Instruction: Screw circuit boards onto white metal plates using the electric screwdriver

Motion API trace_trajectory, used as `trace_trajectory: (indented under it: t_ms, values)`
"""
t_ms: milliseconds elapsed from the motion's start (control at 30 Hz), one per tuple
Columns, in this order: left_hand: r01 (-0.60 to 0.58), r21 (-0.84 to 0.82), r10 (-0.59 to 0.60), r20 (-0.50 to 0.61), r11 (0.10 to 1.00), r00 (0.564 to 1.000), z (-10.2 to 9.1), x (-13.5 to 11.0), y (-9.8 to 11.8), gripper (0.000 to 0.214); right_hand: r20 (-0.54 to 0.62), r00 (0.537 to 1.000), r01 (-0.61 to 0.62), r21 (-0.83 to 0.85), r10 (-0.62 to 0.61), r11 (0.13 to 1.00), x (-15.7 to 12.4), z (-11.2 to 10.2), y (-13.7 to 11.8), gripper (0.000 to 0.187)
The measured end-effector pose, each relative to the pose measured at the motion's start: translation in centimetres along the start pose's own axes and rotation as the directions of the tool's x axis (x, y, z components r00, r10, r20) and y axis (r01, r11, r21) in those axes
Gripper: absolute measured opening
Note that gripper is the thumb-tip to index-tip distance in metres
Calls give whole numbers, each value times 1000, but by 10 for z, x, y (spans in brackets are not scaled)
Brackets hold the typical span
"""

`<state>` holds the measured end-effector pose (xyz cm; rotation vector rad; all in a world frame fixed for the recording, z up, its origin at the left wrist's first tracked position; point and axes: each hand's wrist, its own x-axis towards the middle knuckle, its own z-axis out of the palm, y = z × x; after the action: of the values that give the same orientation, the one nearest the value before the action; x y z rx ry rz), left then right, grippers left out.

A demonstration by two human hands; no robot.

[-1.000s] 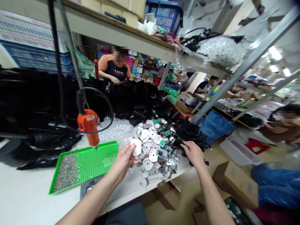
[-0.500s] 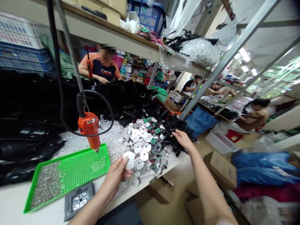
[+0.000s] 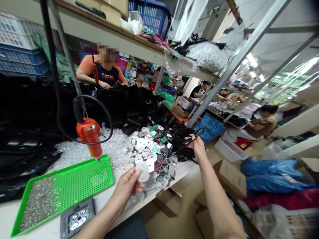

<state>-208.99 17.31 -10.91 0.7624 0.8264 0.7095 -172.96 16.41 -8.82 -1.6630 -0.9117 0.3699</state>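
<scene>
My left hand pinches a flat white plate with rounded edges between thumb and fingers, above the near side of a heap. In that heap lie white plates, green circuit boards and thin wires. My right hand is closed on a black cable, part of which loops up past the fingers. Beneath it spreads a tangle of black cables. Whether the held cable joins the held plate cannot be made out.
An orange electric screwdriver hangs over a green mesh tray with small metal screws at its left end. A dark square fixture lies in front. Bubble wrap and black sheeting lie behind. A co-worker sits opposite.
My right hand has pulled a black cable up out of the tangle, its loop now above the fingers. The white plate in my left hand has moved slightly right and turned. The view has shifted a little.
</scene>
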Motion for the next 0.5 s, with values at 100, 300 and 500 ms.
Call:
trace_trajectory:
  t_ms: [100,300,500]
  values:
    - [11,23,-12,51,1000,999,5,3,-6,52,-47,995,-87,6,88,996,6,11,3,56]
    - [8,49,-12,80,999,997,15,-1,-4,44,-4,971,-239,-125,240,963,7,10,0,31]
    - [-2,18,1,61,1000,998,11,-10,-21,54,136,977,-112,-335,166,936,-19,22,-9,23]
